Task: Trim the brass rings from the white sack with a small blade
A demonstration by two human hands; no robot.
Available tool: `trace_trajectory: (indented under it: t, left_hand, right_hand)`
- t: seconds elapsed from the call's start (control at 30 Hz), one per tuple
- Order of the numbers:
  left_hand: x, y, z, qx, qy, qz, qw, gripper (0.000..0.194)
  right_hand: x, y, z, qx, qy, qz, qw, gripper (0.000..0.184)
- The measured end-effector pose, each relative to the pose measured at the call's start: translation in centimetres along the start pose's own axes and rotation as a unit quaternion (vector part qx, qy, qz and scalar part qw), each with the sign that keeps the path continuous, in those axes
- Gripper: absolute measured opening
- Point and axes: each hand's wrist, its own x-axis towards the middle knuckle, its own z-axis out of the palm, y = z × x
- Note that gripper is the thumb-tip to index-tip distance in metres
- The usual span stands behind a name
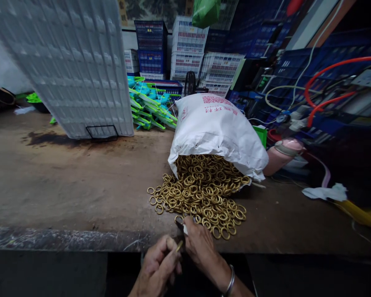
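My left hand [160,264], at the front edge of the table, is closed with a brass-coloured ring [179,246] pinched between thumb and fingers. Just to its right, my right hand [199,241] grips a dark, thin tool [179,225] with something white against the fingers; its exact kind is hidden. The tool's tip is close to a loose ring [178,219] at the near edge of the heap. Many similar rings [200,198] spill from the mouth of a white woven sack [216,128] lying on its side. A silvery bracelet [231,280] circles my right wrist.
A translucent ribbed plastic panel [89,74] stands upright on the wooden table [111,181] at left. Green and blue plastic parts [151,103] are piled behind it. A pink bottle [282,154] leans right of the sack, near orange hoses [315,90]. Stacked crates [188,45] fill the back.
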Motion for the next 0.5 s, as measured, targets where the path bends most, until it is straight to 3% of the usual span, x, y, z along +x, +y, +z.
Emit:
trace_trajectory:
  t: [0.2,0.37,0.5]
  left_hand:
    - [0.8,-0.2,-1.7,-0.188,0.024,-0.052,0.980,0.035]
    - [1.2,-0.2,-2.2,-0.240,0.051,-0.051,0.968,0.027]
    - [1.2,0.3,-2.3,-0.299,0.040,-0.068,0.951,0.027]
  right_hand:
    - [0.5,-1.3,-0.3,-0.019,0.018,0.024,0.999,0.033]
    - [0.8,-1.6,0.1,-0.094,0.004,0.035,0.995,0.041]
    - [0.6,-1.3,0.9,-0.115,0.008,0.031,0.993,0.041]
